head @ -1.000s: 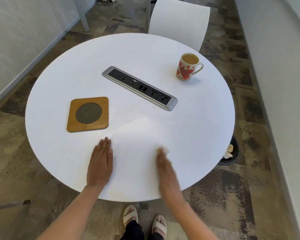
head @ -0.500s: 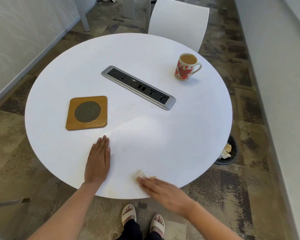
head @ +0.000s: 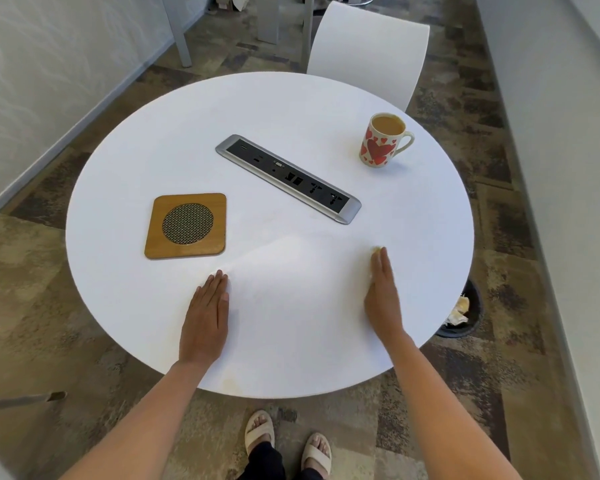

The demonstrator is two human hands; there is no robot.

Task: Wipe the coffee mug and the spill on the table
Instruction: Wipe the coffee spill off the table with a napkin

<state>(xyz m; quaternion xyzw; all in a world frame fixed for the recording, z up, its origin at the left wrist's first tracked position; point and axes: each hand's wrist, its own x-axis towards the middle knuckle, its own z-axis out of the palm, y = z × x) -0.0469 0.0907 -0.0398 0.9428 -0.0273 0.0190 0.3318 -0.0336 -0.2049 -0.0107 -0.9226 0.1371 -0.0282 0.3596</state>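
Note:
A white mug with red hearts, full of milky coffee, stands at the back right of the round white table. My left hand lies flat on the table near the front edge. My right hand presses flat on a small stained tissue, of which only a yellowish corner shows past my fingertips. A faint brownish smear marks the table's front edge. The surface between my hands looks damp and shiny.
A square wooden coaster with a mesh centre lies left of centre. A silver power-socket strip crosses the middle. A white chair stands behind the table. A dark floor bin with crumpled tissues sits right of the table.
My right hand swept with the tissue from the front edge near my body out to the right and forward. The left hand stayed flat in place.

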